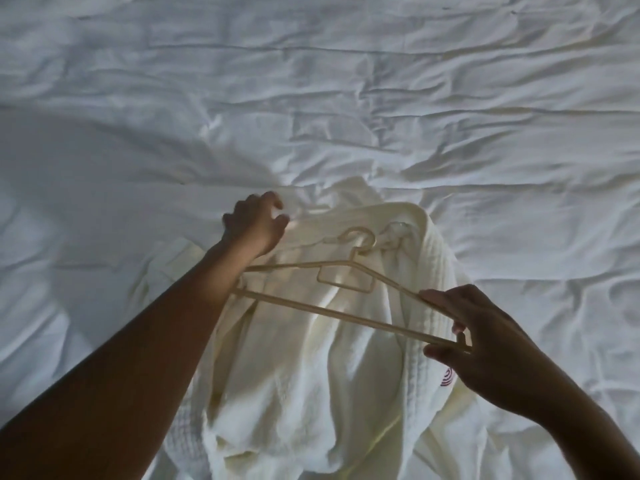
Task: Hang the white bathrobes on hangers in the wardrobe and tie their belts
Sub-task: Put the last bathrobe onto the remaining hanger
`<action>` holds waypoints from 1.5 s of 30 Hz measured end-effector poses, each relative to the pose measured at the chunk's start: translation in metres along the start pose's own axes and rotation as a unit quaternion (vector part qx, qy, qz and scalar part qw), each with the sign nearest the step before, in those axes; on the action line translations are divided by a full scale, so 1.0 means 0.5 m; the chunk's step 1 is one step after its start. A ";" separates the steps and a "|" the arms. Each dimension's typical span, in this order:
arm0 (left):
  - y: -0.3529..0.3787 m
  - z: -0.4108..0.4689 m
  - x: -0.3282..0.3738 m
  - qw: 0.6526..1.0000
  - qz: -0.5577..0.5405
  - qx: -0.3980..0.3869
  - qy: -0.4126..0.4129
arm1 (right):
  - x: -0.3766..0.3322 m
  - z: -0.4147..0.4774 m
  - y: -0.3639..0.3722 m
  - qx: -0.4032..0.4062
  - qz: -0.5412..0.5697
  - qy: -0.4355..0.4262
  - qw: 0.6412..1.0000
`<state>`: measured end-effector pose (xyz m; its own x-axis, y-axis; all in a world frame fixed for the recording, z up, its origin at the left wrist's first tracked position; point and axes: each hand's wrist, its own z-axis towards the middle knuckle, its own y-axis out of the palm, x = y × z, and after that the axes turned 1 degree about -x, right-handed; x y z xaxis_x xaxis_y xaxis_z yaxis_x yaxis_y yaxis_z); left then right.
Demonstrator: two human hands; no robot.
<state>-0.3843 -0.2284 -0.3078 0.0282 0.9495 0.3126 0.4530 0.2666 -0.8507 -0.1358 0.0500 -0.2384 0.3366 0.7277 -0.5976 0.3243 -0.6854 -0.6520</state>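
Observation:
A white waffle-weave bathrobe [311, 368] lies crumpled on the bed, collar toward the far side, a small red logo on its right front. A cream plastic hanger [346, 289] is held just above it, hook pointing at the collar. My right hand [485, 344] pinches the hanger's right end. My left hand [254, 225] reaches over the hanger's left end, and its curled fingers grip the robe's left shoulder fabric near the collar. No belt or wardrobe is in view.
A wrinkled white bed sheet [346, 98] fills the whole view around the robe. My left forearm [121, 368] crosses the lower left, and the sheet there lies in shadow.

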 end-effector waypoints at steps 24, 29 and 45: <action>-0.060 -0.091 -0.188 0.973 -0.126 0.190 -0.042 | 0.013 0.131 0.068 0.112 0.021 0.035 0.993; -0.069 -0.126 -0.113 0.945 -0.148 0.280 0.080 | -0.011 0.167 0.050 0.094 0.008 -0.043 0.995; 0.008 -0.014 0.014 0.984 -0.038 0.035 0.172 | 0.026 0.099 0.017 -0.060 0.025 -0.027 0.998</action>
<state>-0.3759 -0.2219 -0.3057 0.3025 0.8175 0.4900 0.4028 0.3563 -0.8431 -0.1723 0.0548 -0.2746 0.3080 0.6909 -0.6541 0.4132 -0.7164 -0.5621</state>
